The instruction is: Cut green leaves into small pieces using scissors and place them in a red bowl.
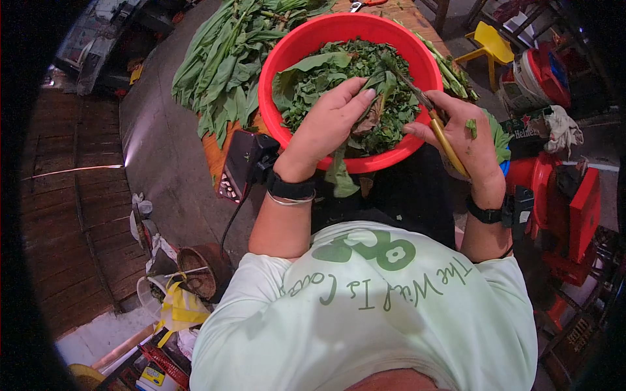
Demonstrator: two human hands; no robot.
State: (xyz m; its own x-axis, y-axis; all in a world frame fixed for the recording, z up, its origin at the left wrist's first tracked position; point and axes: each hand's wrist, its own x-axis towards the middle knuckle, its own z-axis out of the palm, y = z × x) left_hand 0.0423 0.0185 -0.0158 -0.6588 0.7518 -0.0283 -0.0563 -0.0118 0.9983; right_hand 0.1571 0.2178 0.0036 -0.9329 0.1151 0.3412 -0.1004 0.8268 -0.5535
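A red plastic basin (pixel 349 165) filled with chopped green leaves (pixel 337 61) sits before me. Over it, my left hand (pixel 337 110) grips a small bunch of leafy greens (pixel 380 90), including a browned, wilted leaf. One long leaf (pixel 341 176) hangs over the near rim below this hand. My right hand (pixel 464 124) is closed around a metal-bladed cutting tool (pixel 444 141) with a yellow handle; the fingers hide whether it is a knife or scissors. Its dark blade points up and left, close to the held leaves. A green scrap clings to the back of my right hand.
Whole leafy stalks (pixel 220 73) heap over the left of the wooden table (pixel 210 151), and stripped stems (pixel 450 73) lie on the right. Red-handled scissors (pixel 359 6) rest at the far edge. A dark phone-like device (pixel 239 163) hangs near my left wrist. A yellow stool (pixel 489 44) and buckets (pixel 530 80) stand right.
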